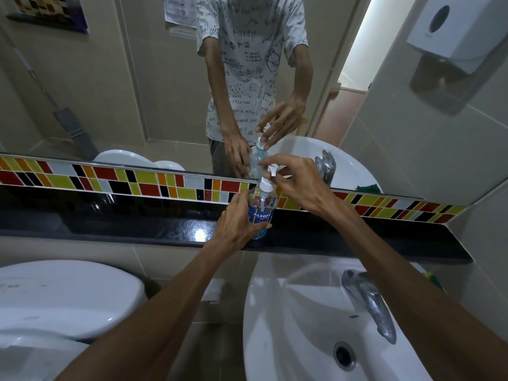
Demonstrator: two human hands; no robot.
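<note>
A clear pump bottle (262,207) with a blue label stands on the black stone ledge (110,224) below the mirror. My left hand (237,224) grips the bottle's body from the left, fingers curled round it. My right hand (295,182) comes from the right and pinches the white pump head (270,173) at the top with fingertips and thumb. The bottle looks upright and touches the ledge.
A white basin (288,339) with a chrome tap (365,301) lies below right. A white toilet cistern lid (68,295) is at lower left. A mirror (123,78) and a strip of coloured tiles (137,184) run behind the ledge. A white wall dispenser (453,31) hangs top right.
</note>
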